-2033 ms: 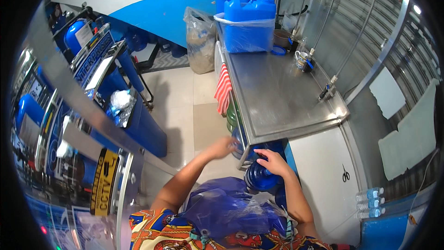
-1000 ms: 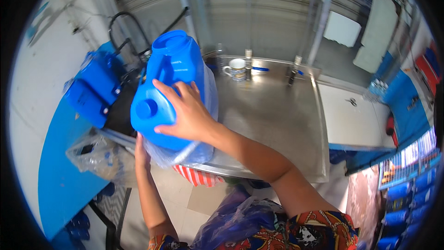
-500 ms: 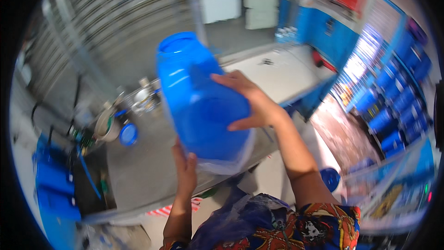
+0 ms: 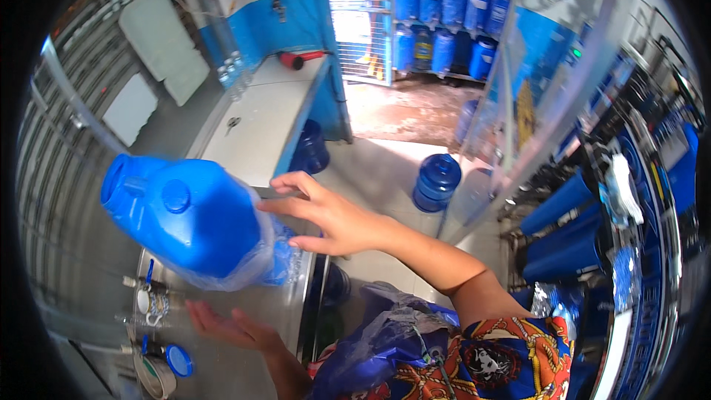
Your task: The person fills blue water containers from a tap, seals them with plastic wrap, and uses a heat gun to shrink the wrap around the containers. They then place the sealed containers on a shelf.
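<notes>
A large blue plastic jug (image 4: 200, 211) with an open neck stands tilted at the left over the steel counter, clear plastic wrap gathered round its lower part. My right hand (image 4: 326, 218) is open beside the wrapped end, fingers spread; whether the fingertips touch the wrap I cannot tell. Below the jug, my left hand (image 4: 233, 326) is open too, palm turned up and slightly blurred, with a gap between it and the jug. Neither hand grips anything.
On the counter near my left hand are a patterned mug (image 4: 154, 307), a blue lid (image 4: 178, 361) and a pail (image 4: 155, 379). Scissors (image 4: 232, 125) lie on the white worktop. A blue water bottle (image 4: 437, 183) stands on the floor; blue jugs (image 4: 453, 1) fill racks beyond the doorway.
My view has turned right toward the doorway. The jug was held between both hands; now both hands have come open and away from it, and its neck points left.
</notes>
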A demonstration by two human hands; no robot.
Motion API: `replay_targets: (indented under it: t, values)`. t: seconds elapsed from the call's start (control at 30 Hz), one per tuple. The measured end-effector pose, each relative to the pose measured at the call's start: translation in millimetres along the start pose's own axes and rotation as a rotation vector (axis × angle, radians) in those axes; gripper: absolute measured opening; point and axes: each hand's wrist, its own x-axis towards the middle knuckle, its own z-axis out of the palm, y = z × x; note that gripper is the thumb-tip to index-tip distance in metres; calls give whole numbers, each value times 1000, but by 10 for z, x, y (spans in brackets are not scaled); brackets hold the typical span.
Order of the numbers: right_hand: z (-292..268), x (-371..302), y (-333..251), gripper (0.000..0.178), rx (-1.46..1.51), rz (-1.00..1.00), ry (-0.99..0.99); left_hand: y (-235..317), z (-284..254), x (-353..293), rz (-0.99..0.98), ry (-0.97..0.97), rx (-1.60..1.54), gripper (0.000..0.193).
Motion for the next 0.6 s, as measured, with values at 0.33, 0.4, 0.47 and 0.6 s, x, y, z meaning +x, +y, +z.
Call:
replay_targets:
  t: [0.33,0.4,0.47,0.6]
  values:
    - [-1120,-1591,-906,44,-402,264,325,1630,834,-406,351,-1032,-816,24]
    - [-1459,-1837,-999,26,-553,288,497,2059,1013,-497,447,-1159,-925,24]
    - [-1853,-2059,-970,24,-669,306,675,2484,1238,-593,542,-1259,-1016,24]
    - [-2966,-2573,-504,21,-868,373,948,3367,1765,-959,659,-1387,-1146,26]
